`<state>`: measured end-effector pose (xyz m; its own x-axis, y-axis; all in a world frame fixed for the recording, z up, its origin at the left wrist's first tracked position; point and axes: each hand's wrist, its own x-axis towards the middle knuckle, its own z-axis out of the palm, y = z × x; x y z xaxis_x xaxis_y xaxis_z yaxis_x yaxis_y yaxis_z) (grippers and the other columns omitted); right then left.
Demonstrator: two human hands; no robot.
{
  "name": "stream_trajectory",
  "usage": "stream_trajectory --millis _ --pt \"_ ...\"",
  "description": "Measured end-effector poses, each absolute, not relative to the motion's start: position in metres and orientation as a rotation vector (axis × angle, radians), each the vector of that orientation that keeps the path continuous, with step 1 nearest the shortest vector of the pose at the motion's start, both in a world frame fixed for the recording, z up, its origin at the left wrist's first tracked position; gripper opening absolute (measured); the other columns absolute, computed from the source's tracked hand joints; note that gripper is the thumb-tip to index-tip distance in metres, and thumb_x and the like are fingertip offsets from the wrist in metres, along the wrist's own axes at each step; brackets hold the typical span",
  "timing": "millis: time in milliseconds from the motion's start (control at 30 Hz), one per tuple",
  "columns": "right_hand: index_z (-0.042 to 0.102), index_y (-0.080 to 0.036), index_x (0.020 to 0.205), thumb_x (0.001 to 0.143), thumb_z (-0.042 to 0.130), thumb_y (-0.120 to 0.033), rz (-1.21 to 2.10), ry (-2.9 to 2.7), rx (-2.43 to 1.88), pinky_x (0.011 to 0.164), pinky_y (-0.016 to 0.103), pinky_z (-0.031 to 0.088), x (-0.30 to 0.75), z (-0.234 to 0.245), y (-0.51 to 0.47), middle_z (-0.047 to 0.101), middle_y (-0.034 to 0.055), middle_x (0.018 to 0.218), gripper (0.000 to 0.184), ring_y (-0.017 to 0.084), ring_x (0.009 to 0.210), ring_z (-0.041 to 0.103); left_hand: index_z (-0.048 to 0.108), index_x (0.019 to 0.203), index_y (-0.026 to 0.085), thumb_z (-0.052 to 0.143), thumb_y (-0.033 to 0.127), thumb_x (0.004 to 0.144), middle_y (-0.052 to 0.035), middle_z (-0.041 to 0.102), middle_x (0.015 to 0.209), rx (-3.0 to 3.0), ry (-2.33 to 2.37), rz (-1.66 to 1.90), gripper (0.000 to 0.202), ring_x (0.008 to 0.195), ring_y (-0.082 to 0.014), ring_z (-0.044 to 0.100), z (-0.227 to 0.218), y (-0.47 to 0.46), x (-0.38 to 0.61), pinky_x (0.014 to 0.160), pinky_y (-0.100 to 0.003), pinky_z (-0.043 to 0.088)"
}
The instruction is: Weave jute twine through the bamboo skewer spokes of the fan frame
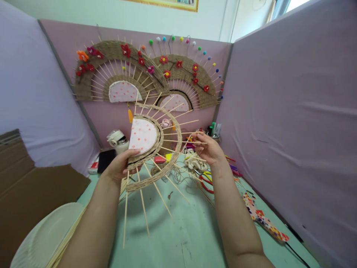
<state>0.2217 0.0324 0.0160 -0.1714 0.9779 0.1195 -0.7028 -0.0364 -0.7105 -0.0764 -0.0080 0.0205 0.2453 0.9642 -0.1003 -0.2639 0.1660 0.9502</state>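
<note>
My left hand is closed on the lower edge of a half-round woven fan, held up in the air. The fan has a white, red-dotted centre, a twine border and thin wooden sticks spreading outward. A second band of twine runs across the sticks further out. At the right side of the fan, my right hand has its fingers pinched near the stick ends, on a strand of twine that leads to the outer band.
Two finished-looking fans with felt flowers hang on the pink back panel. On the green table lie tangled twine, red-handled scissors and a floral-patterned tool with a cord. A white plate and cardboard sit at left.
</note>
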Motion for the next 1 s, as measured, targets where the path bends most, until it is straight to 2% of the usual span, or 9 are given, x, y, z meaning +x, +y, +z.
stream_trajectory --millis 100,233,467,600,733,867,1000 --pt "0.059 -0.017 0.081 0.070 0.067 -0.009 1.608 -0.744 -0.433 0.032 0.006 0.034 0.232 0.013 0.034 0.070 -0.0012 0.073 0.015 0.000 0.040 0.044 0.064 0.076 0.009 0.061 0.024 0.068 -0.0028 0.060 0.048 1.036 0.886 1.056 0.017 0.022 -0.0003 0.026 0.024 -0.009 -0.083 0.024 -0.012 0.016" --pt "0.058 -0.017 0.078 0.071 0.067 -0.009 1.534 -0.751 -0.435 0.030 0.006 0.030 0.244 0.011 0.035 0.070 -0.0004 0.072 0.014 -0.001 0.035 0.035 0.064 0.074 0.009 0.059 0.023 0.070 -0.0003 0.055 0.041 1.033 0.884 1.045 0.015 0.021 -0.0007 0.024 0.027 -0.010 -0.089 0.024 -0.012 0.016" --pt "0.058 -0.017 0.078 0.072 0.067 -0.012 1.446 -0.799 -0.435 0.029 0.007 0.026 0.250 0.012 0.035 0.071 0.0001 0.072 0.013 -0.001 0.032 0.032 0.062 0.065 0.008 0.060 0.022 0.070 -0.0004 0.055 0.041 1.010 0.906 0.982 0.016 0.021 0.0013 0.022 0.029 -0.014 -0.091 0.024 -0.011 0.017" --pt "0.058 -0.018 0.079 0.071 0.068 -0.011 1.443 -0.813 -0.424 0.031 0.007 0.030 0.246 0.012 0.034 0.070 -0.0014 0.070 0.015 -0.001 0.034 0.036 0.061 0.063 0.009 0.059 0.023 0.070 -0.0004 0.053 0.039 1.027 0.881 0.933 0.016 0.022 0.0009 0.021 0.027 -0.014 -0.091 0.024 -0.011 0.016" --pt "0.058 -0.018 0.079 0.070 0.069 -0.011 1.504 -0.748 -0.444 0.034 0.007 0.038 0.241 0.009 0.037 0.069 -0.0024 0.070 0.016 0.003 0.045 0.053 0.062 0.067 0.008 0.060 0.023 0.067 -0.0012 0.055 0.039 1.006 0.844 0.944 0.015 0.022 0.0011 0.019 0.026 -0.015 -0.088 0.024 -0.011 0.014" --pt "0.060 -0.017 0.079 0.071 0.068 -0.008 1.600 -0.663 -0.426 0.053 0.013 0.054 0.231 0.006 0.043 0.071 -0.0003 0.073 0.015 0.008 0.062 0.066 0.063 0.062 0.008 0.060 0.025 0.068 0.0006 0.046 0.032 1.033 0.831 0.891 0.019 0.022 0.0006 0.018 0.021 -0.014 -0.085 0.024 -0.011 0.018" --pt "0.059 -0.018 0.079 0.072 0.066 -0.006 1.625 -0.623 -0.391 0.064 0.020 0.058 0.217 0.002 0.046 0.073 0.0000 0.077 0.015 0.010 0.069 0.068 0.064 0.061 0.010 0.059 0.027 0.072 0.0002 0.044 0.031 1.060 0.805 0.786 0.021 0.022 -0.0006 0.017 0.014 -0.010 -0.081 0.024 -0.013 0.017"
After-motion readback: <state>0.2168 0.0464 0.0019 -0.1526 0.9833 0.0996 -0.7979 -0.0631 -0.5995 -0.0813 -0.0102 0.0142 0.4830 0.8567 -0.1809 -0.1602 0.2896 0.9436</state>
